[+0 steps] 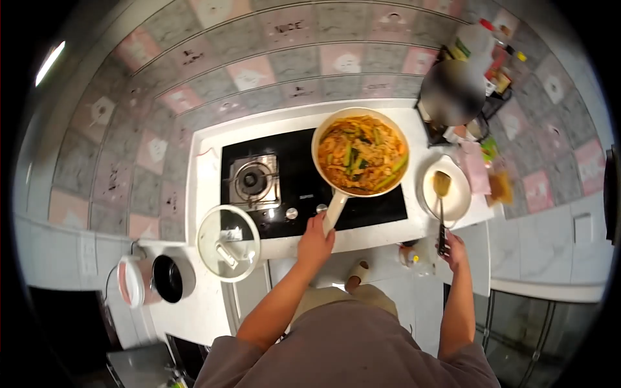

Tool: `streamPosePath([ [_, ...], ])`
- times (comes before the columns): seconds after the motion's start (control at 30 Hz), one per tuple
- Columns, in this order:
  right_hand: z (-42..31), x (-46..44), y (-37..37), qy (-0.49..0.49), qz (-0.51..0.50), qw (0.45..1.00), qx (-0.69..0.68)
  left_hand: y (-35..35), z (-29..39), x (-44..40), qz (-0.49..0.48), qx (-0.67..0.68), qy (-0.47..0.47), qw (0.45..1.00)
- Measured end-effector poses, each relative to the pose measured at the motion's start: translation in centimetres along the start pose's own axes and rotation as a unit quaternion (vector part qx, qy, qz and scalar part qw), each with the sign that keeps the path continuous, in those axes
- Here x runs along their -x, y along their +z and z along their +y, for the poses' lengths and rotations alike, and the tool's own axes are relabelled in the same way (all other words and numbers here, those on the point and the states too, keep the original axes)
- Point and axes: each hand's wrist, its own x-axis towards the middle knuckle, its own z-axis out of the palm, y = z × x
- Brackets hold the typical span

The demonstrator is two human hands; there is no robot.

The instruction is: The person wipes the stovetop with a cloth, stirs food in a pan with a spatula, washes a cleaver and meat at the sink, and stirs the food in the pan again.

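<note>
A pan [360, 153] full of cooked food with green pieces sits over the right side of the black gas stove [301, 174]. My left hand [316, 242] is wrapped round its cream handle. At the right, my right hand [453, 251] grips the black handle of a spatula [442, 207]. The spatula's head rests over a white oval dish [458, 192] on the counter, to the right of the stove.
A glass lid [242, 240] lies at the stove's front left corner. Farther left are a black pot [169, 279] and a pinkish container [132, 282]. A rack with a dark pot [453, 92] and bottles stands at the back right, beside a pink cloth [476, 167].
</note>
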Motion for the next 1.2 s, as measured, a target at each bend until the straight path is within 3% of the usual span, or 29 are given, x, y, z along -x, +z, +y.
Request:
streamPosePath([
  [0.07,0.7,-1.8,-0.6,0.000,-0.071,0.997,-0.042,0.5,-0.2,0.1,0.031,-0.011,-0.023,0.999],
  [0.13,0.4,-2.0,-0.8,-0.014,-0.078,0.996,-0.047,0.2,0.3,0.1,-0.019,-0.025,-0.082,0.996],
  [0.2,-0.3,-1.2,-0.6,-0.022,-0.038,0.999,-0.020,0.2,-0.2,0.0,-0.007,-0.024,-0.085,0.996],
  [0.27,-1.0,-0.8,-1.9,-0.046,-0.065,0.997,0.013,-0.7,0.2,-0.1,-0.095,-0.021,-0.138,0.986],
  [0.4,-2.2,1.8,-3.8,-0.164,-0.005,0.978,0.125,-0.8,-0.3,-0.3,-0.107,0.006,-0.132,0.985],
  [0.47,-3.8,3.9,-4.7,-0.161,0.064,0.953,0.247,-0.6,-0.9,-0.5,-0.105,0.013,-0.120,0.987],
  [0.5,-3.4,2.4,-6.6,-0.172,0.068,0.954,0.236,-0.4,-1.3,-0.6,-0.103,0.010,-0.105,0.989],
  [0.53,-3.4,1.6,-8.0,-0.214,0.093,0.922,0.309,-0.2,-1.5,-0.7,-0.101,0.007,-0.090,0.991],
  [0.67,-8.1,4.5,-6.3,-0.407,0.118,0.831,0.360,0.2,-1.6,-0.7,-0.057,0.008,-0.039,0.998],
  [0.73,-12.6,8.8,-2.1,-0.406,0.100,0.825,0.380,0.3,-1.7,-1.0,-0.065,0.020,-0.036,0.997],
  [0.77,-14.3,10.3,0.0,-0.449,0.099,0.783,0.419,0.4,-1.9,-1.1,-0.069,0.033,-0.031,0.997],
  [0.83,-17.2,10.6,2.9,-0.470,0.034,0.768,0.433,0.3,-2.3,-1.1,-0.075,0.051,-0.025,0.996],
  [0.87,-19.4,12.6,5.3,-0.425,0.041,0.740,0.520,0.1,-2.5,-1.2,-0.096,0.097,-0.034,0.990],
  [0.9,-20.7,12.7,6.7,-0.447,0.032,0.697,0.560,-0.1,-2.7,-1.3,-0.117,0.143,-0.042,0.982],
  [0.93,-22.4,13.9,8.8,-0.424,0.019,0.693,0.583,0.0,-2.8,-1.4,-0.118,0.146,-0.041,0.981],
  [1.03,-26.0,15.3,13.0,-0.425,0.015,0.658,0.621,-1.4,-2.2,-1.9,-0.209,0.246,-0.132,0.937],
  [1.2,-30.8,17.4,18.5,-0.409,0.055,0.565,0.714,-0.4,-3.4,-2.3,-0.231,0.302,-0.147,0.913],
])
